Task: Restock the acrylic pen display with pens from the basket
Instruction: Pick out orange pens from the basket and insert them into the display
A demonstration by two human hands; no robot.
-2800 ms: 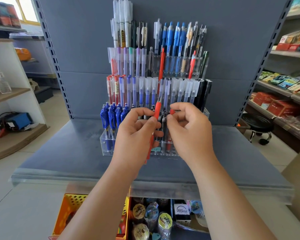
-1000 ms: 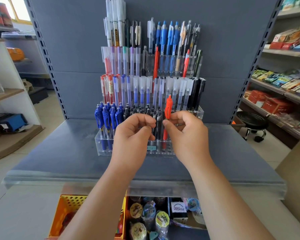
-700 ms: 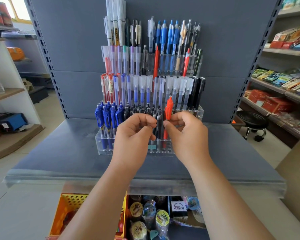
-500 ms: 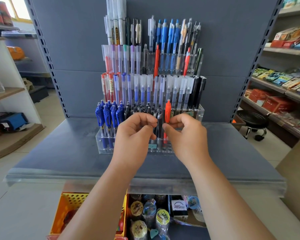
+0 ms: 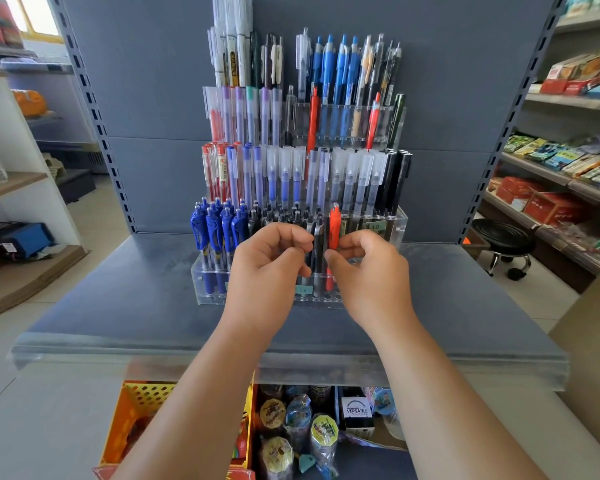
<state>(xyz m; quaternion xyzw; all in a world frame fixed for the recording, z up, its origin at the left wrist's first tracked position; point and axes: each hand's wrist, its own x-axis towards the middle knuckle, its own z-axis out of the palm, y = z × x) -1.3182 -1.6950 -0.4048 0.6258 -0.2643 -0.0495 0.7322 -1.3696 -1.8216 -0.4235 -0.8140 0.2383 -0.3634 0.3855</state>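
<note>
The right hand [image 5: 368,271] pinches a red pen [image 5: 334,223], seemingly almost seated in the acrylic display's [image 5: 203,294] crowded front row; the left hand [image 5: 267,268] curls against a neighbouring black pen [image 5: 318,242], grip indeterminable; the basket [image 5: 142,398] lies below both hands.

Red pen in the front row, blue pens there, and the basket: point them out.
red pen [image 5: 334,224], head view, its clip.
blue pens [image 5: 214,233], head view, a clip.
basket [image 5: 148,396], head view, its wall.
</note>
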